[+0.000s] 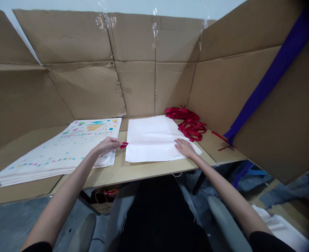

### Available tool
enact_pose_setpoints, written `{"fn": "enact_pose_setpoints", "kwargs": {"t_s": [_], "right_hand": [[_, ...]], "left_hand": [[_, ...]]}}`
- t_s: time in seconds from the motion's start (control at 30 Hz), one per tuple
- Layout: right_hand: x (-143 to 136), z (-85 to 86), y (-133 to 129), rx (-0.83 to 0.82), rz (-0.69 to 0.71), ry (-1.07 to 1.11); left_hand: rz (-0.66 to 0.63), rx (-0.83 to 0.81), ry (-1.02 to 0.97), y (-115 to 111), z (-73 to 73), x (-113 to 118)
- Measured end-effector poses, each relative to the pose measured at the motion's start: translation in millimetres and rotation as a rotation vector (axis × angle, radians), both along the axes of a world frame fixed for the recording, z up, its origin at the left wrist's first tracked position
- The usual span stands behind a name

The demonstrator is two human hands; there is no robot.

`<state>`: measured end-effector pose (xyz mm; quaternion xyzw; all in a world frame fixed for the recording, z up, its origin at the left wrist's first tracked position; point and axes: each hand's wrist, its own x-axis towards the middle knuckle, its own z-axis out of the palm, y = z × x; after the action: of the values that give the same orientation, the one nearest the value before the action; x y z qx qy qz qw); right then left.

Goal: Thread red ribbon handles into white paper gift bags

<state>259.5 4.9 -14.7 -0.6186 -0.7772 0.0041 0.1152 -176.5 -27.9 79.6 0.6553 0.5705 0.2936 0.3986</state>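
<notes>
A blank white sheet [151,134], paper or cloth, lies on the table with a crease across it. At its left edge my left hand [108,145] pinches a short end of red ribbon [124,145]. My right hand [185,147] rests flat on the sheet's right part, fingers spread. A loose heap of red ribbon [183,113] lies behind that hand, at the sheet's far right corner. Whether the pinched ribbon runs under the sheet to the heap is hidden.
Left of the sheet lies a stack of white printed sheets [72,143] reading "Happy Birthday". Cardboard walls [135,87] enclose the table [133,171] at the back and sides. A purple strip [269,73] hangs at right. Chair armrests [227,220] flank my lap.
</notes>
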Motion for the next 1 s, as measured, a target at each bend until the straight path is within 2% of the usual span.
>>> {"fn": "enact_pose_setpoints", "kwargs": {"t_s": [0.07, 0.23, 0.33, 0.4, 0.47, 0.57, 0.67, 0.77, 0.87, 0.93, 1.0], "right_hand": [[0, -0.2, 0, 0.001, -0.002, 0.006], [0, -1.6, 1, 0.006, -0.003, -0.002], [0, -2.2, 1, -0.004, -0.010, -0.004], [0, -2.5, 1, -0.003, -0.011, 0.000], [-1, -2.7, 1, 0.006, -0.007, 0.002], [-1, -2.7, 1, 0.009, -0.011, 0.003], [-1, -1.8, 0, -0.010, -0.021, 0.000], [-2, -0.5, 0, -0.040, -0.025, -0.023], [-2, 1.1, 0, -0.085, -0.040, -0.056], [-3, 2.3, 0, -0.122, -0.056, -0.072], [-4, 3.3, 0, -0.155, -0.065, -0.081]], "left_hand": [[0.016, 0.076, 0.125, 2, 0.0, 4], [0.106, 0.453, 0.620, 7, -7.6, 25], [0.200, 0.505, 0.749, 9, -14.9, 40], [0.234, 0.424, 0.643, 10, -16.2, 43], [0.238, 0.275, 0.384, 10, -13.2, 39], [0.124, 0.058, 0.042, 6, -2.6, 22], [-0.024, -0.019, -0.046, -3, 8.6, 6], [-0.023, -0.030, -0.058, -6, 16.2, -5], [0.109, -0.089, -0.214, -3, 27.3, -31], [0.321, -0.078, -0.344, -3, 42.3, -66], [0.594, 0.092, -0.386, -11, 64.2, -111]]}}
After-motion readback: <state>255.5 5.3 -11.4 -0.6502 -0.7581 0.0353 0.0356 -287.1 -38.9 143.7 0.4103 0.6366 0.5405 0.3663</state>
